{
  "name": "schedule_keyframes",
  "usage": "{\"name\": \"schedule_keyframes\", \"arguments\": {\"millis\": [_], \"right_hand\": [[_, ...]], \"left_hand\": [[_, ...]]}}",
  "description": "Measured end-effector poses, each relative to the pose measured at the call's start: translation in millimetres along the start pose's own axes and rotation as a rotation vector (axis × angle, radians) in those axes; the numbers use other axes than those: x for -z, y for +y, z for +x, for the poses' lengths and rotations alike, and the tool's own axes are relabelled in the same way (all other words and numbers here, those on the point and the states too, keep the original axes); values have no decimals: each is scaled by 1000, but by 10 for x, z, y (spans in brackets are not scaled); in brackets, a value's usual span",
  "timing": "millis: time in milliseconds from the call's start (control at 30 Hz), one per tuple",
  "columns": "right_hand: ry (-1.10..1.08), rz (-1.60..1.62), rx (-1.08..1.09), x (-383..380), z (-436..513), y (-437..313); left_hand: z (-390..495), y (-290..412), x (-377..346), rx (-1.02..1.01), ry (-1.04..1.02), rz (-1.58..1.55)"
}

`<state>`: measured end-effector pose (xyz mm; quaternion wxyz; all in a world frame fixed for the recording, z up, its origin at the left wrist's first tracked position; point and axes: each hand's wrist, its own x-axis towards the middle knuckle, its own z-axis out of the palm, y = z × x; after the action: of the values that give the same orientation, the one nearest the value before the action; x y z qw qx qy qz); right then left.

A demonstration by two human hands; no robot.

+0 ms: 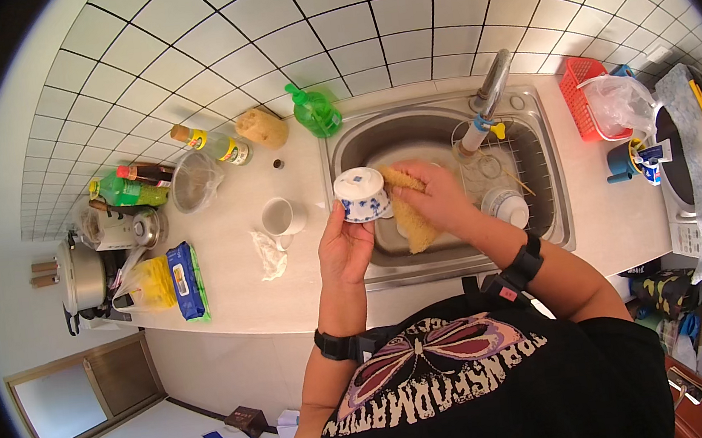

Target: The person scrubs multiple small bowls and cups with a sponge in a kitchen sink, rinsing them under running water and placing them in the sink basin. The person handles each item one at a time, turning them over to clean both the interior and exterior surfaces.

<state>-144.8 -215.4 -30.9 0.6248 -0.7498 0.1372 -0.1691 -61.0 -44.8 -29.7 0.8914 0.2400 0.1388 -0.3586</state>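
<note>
My left hand [345, 242] grips a small white bowl [361, 195] with a blue pattern, its base turned upward. Beside it, my right hand [429, 195] is closed around a tan loofah sponge [414, 225] that hangs below the fingers. The loofah's upper end is next to the bowl's side; whether they touch I cannot tell. Both hands are over the left and middle part of a steel sink [395, 272]. Another patterned white bowl [507, 208] sits at the sink's right side, by a wire rack [528, 165].
A faucet [494, 85] with a filter rises behind the sink. To the left stand a white mug [282, 216], a crumpled cloth [270, 254], a green soap bottle [316, 112] and a loofah piece [262, 129]. A red basket [589, 101] and a blue cup [624, 159] are at right.
</note>
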Motion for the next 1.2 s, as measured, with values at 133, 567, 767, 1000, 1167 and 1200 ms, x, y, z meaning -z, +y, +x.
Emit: {"name": "schedule_keyframes", "arguments": {"millis": [133, 567, 767, 1000, 1167, 1200], "right_hand": [[130, -209, 357, -178, -186, -97], [-23, -546, 693, -158, -83, -284], [-124, -581, 676, -116, 84, -318], [-159, -526, 539, -123, 85, -216], [-138, -476, 380, -34, 62, 111], [-83, -452, 339, 3, 83, 191]], "left_hand": [[53, -115, 1, -75, -12, 10], [-23, -209, -44, -149, -8, 386], [-49, -314, 65, -277, -84, 918], [62, -214, 305, -369, -113, 1424], [57, -293, 403, -488, -251, 1683], [63, -306, 409, -501, -271, 1757]]}}
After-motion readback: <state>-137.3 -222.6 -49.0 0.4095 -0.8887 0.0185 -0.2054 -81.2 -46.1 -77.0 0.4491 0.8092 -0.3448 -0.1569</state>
